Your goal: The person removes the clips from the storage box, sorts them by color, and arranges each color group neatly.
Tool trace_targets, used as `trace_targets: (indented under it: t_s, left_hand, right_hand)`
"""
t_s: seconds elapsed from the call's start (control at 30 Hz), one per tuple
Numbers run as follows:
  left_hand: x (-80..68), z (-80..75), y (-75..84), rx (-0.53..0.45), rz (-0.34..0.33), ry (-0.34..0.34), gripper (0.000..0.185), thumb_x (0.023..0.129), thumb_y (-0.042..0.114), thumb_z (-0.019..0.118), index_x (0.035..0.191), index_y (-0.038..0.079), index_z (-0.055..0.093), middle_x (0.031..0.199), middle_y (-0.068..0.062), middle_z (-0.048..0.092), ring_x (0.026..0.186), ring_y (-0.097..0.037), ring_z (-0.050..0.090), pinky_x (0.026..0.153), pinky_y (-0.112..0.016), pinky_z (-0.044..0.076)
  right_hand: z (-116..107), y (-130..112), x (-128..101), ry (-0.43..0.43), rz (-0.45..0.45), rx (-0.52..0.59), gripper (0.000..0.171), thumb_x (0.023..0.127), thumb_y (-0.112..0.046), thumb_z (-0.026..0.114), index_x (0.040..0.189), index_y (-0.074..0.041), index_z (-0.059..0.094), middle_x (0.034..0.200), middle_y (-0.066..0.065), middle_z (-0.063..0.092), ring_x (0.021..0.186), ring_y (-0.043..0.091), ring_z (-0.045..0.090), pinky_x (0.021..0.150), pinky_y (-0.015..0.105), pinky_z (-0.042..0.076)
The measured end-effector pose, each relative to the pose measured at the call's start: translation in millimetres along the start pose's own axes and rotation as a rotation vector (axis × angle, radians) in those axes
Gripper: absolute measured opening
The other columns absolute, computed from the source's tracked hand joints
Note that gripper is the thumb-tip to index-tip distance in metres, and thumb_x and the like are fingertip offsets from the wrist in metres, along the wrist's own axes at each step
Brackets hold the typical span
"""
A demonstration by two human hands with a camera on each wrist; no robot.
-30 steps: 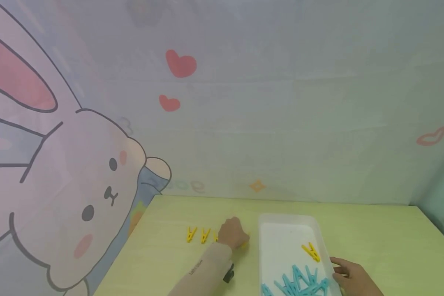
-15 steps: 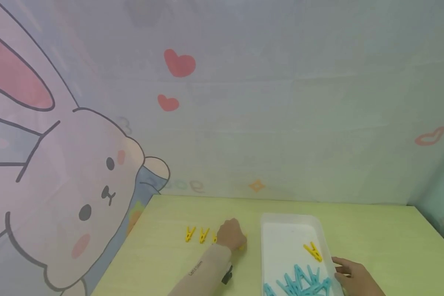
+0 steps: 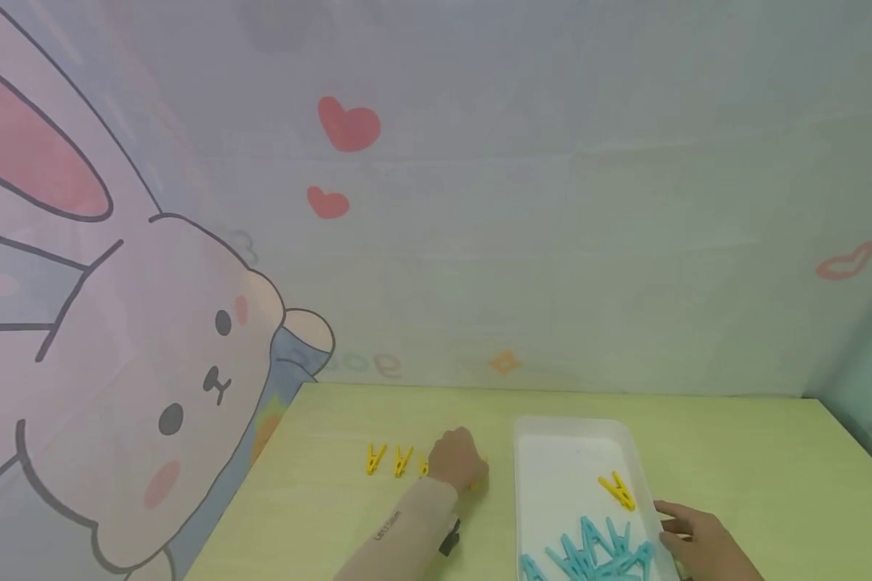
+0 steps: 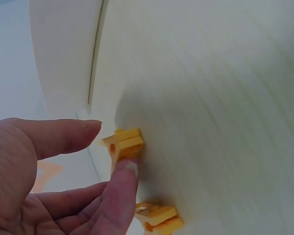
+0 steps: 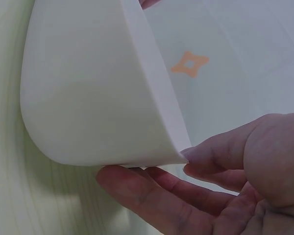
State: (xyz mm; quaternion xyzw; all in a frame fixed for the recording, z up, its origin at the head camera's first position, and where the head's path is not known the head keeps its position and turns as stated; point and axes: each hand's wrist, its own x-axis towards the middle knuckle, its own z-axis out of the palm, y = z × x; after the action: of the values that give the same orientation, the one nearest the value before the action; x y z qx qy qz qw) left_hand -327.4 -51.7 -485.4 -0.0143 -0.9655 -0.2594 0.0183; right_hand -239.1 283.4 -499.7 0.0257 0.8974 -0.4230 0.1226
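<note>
My left hand is low over the table, beside a row of yellow clothespins. In the left wrist view its index fingertip touches one yellow clothespin, while the thumb stands a little apart from it. Another clothespin lies just behind the fingers. Two more yellow clothespins, one at the row's left end and its neighbour, show fully. My right hand holds the right side of a white tray; in the right wrist view its thumb is on the rim and the fingers are against the outer wall.
Inside the tray lie one yellow clothespin and a heap of several teal clothespins towards the near end. The light green table ends at the back against a printed cloth wall.
The tray has shifted slightly to the right, with my right hand on it. My left hand has stayed nearly in place at the row.
</note>
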Motion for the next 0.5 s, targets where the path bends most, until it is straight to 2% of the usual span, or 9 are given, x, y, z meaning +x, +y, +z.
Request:
trace_targets:
  t_s: [0.1, 0.23, 0.43, 0.5]
  left_hand:
    - [-0.5, -2.9, 3.5, 0.001, 0.008, 0.011, 0.03, 0.076, 0.009, 0.073, 0.058, 0.009, 0.05, 0.051, -0.001, 0.048, 0.042, -0.014, 0.043, 0.037, -0.026, 0.034]
    - [-0.3, -6.0, 11.0, -0.015, 0.04, 0.047, 0.033, 0.074, 0.007, 0.069, 0.053, 0.011, 0.043, 0.046, 0.003, 0.04, 0.039, -0.012, 0.036, 0.036, -0.025, 0.03]
    - [0.7, -8.9, 26.0, -0.106, 0.083, 0.076, 0.038, 0.067, 0.005, 0.06, 0.051, 0.018, 0.028, 0.044, 0.01, 0.022, 0.04, -0.006, 0.019, 0.036, -0.022, 0.017]
    - [1.4, -8.8, 31.5, -0.144, 0.092, 0.064, 0.04, 0.068, 0.006, 0.058, 0.051, 0.019, 0.025, 0.043, 0.01, 0.02, 0.037, -0.005, 0.02, 0.037, -0.022, 0.015]
  right_hand:
    - [-1, 0, -1, -0.002, 0.013, -0.014, 0.049, 0.095, -0.008, 0.062, 0.136, 0.014, 0.046, 0.111, 0.031, 0.063, 0.101, 0.043, 0.062, 0.073, 0.046, 0.056]
    - [-3, -1, -3, 0.001, 0.01, -0.005, 0.05, 0.095, -0.008, 0.061, 0.137, 0.015, 0.045, 0.111, 0.031, 0.063, 0.101, 0.043, 0.062, 0.072, 0.045, 0.056]
    - [-1, -1, -3, -0.013, 0.028, 0.074, 0.05, 0.096, -0.007, 0.059, 0.138, 0.015, 0.043, 0.117, 0.036, 0.058, 0.103, 0.046, 0.061, 0.067, 0.045, 0.058]
    - [1, -1, -1, -0.021, 0.048, 0.09, 0.05, 0.096, -0.008, 0.06, 0.138, 0.014, 0.043, 0.119, 0.037, 0.057, 0.104, 0.047, 0.06, 0.066, 0.046, 0.058]
